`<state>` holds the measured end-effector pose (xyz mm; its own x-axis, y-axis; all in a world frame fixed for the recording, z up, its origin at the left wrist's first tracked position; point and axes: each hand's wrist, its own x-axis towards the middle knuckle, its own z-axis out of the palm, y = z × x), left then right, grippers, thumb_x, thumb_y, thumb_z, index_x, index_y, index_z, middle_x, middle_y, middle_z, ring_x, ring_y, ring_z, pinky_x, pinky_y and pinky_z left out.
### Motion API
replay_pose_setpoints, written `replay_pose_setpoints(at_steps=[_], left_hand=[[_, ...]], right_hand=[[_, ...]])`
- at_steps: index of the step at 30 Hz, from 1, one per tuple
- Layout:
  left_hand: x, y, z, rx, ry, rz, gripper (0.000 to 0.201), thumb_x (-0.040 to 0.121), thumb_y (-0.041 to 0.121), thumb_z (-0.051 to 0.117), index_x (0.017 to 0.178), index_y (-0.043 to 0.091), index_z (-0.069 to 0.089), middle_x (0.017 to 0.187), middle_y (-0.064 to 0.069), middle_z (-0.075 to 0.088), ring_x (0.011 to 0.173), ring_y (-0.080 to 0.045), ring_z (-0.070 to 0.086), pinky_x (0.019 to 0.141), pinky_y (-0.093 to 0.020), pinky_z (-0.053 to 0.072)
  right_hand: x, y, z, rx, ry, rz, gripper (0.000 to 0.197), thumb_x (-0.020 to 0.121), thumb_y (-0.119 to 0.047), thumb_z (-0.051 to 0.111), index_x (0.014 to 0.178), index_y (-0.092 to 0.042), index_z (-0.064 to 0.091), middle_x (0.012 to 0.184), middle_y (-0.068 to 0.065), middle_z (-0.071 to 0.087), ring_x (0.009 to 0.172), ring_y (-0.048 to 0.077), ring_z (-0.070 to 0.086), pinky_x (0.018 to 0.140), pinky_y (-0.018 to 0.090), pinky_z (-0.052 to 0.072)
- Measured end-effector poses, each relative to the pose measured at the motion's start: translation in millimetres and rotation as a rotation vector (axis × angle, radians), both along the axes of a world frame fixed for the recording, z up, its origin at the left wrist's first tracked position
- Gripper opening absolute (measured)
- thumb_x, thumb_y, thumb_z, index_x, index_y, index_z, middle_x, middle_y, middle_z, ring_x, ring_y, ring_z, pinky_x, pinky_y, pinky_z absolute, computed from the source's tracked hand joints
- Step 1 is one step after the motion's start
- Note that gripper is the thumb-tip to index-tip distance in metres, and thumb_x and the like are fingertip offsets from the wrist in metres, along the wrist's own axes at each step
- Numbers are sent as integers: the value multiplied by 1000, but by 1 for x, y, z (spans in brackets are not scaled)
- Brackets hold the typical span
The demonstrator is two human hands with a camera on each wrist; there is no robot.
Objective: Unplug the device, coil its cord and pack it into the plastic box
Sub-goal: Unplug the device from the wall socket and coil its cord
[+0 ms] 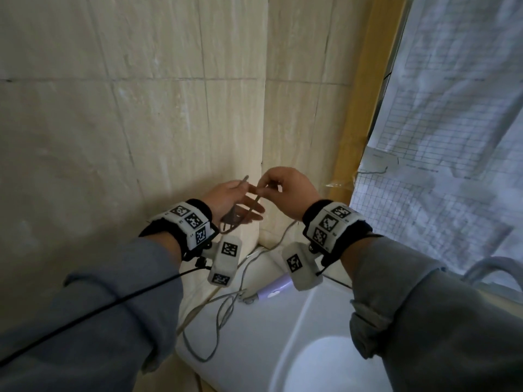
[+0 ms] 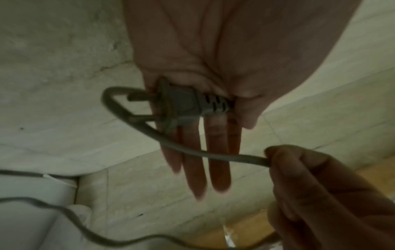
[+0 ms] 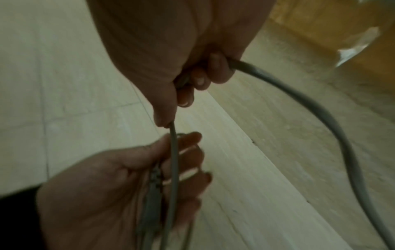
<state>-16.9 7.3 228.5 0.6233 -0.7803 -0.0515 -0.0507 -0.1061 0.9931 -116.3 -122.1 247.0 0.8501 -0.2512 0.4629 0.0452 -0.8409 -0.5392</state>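
A grey two-pin plug (image 2: 183, 103) lies across the palm of my left hand (image 1: 237, 202), held there by the thumb while the fingers (image 2: 218, 160) stay straight. The grey cord (image 2: 213, 154) loops round from the plug to my right hand (image 1: 283, 190), which pinches it between thumb and curled fingers (image 3: 200, 79). From there the cord (image 3: 333, 121) hangs down in a long arc. A lilac and white device (image 1: 273, 290) lies on the white ledge below, with slack cord (image 1: 223, 309) snaking beside it. No plastic box is in view.
Both hands are raised in front of a beige tiled wall corner (image 1: 263, 123). A white sink (image 1: 283, 329) lies below them. A wooden frame (image 1: 359, 94) and a plastic-covered window with gridded paper (image 1: 441, 137) stand on the right.
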Motion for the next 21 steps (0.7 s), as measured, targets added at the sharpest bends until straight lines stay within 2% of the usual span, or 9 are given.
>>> replay_pose_setpoints(at_steps=[2, 3, 6, 8, 10, 12, 15, 18, 21], left_hand=[[-2, 0, -3, 3, 101, -38, 36, 99, 33, 34, 91, 9, 59, 56, -6, 62, 45, -16, 59, 50, -25, 51], [-4, -1, -3, 9, 130, -65, 38, 99, 33, 34, 86, 8, 59, 47, -1, 53, 37, -11, 48, 42, -19, 43], [-7, -3, -1, 22, 217, -169, 47, 97, 42, 31, 68, 12, 52, 35, 7, 34, 27, -5, 27, 32, -12, 22], [-5, -4, 1, 2, 238, -223, 56, 95, 52, 28, 56, 16, 46, 34, 8, 28, 25, -3, 22, 31, -10, 18], [-1, -5, 3, -58, 253, -259, 60, 94, 54, 27, 48, 19, 42, 33, 9, 26, 25, -2, 21, 29, -9, 17], [4, -6, 4, -122, 282, -277, 61, 95, 51, 27, 43, 21, 40, 32, 10, 26, 24, -2, 21, 28, -8, 19], [10, -4, 7, -296, 414, -293, 62, 96, 47, 28, 42, 21, 42, 31, 9, 29, 23, -2, 22, 26, -9, 23], [22, -1, 12, -478, 607, -451, 57, 91, 45, 33, 47, 16, 53, 35, 5, 26, 30, -7, 19, 30, -13, 29], [34, -3, 9, -634, 820, -740, 55, 96, 36, 33, 71, -3, 61, 53, -6, 35, 47, -18, 35, 48, -27, 35]], right_hand=[[3, -2, 6, 143, -24, 61, 8, 79, -17, 71, 81, -18, 63, 66, -13, 54, 58, -3, 49, 61, 11, 41], [4, -5, 7, 190, -32, 76, 12, 77, -17, 73, 83, -17, 63, 66, -11, 53, 57, -2, 48, 60, 12, 41], [9, -11, 8, 213, -55, 78, 23, 74, -24, 76, 92, -15, 65, 76, -9, 54, 58, -6, 48, 61, 7, 39], [10, -15, 5, 201, 6, 80, 21, 79, -30, 70, 93, -15, 68, 83, -10, 58, 64, -9, 52, 64, 4, 39], [10, -20, 1, 271, 100, 107, 24, 88, -36, 58, 78, -16, 66, 69, -9, 59, 50, -7, 51, 55, 5, 36], [9, -23, -4, 427, 151, 129, 42, 92, -43, 46, 64, -16, 60, 56, -4, 57, 42, 1, 42, 50, 14, 34], [8, -29, -14, 704, 185, 157, 53, 95, -49, 35, 64, -13, 57, 48, -1, 52, 44, 11, 36, 50, 22, 32], [6, -35, -31, 796, 222, 112, 54, 95, -51, 33, 67, -12, 58, 47, -1, 47, 43, 12, 36, 51, 23, 33], [5, -37, -48, 858, 204, 61, 52, 93, -52, 37, 65, -12, 57, 47, 0, 42, 46, 13, 35, 54, 25, 35]])
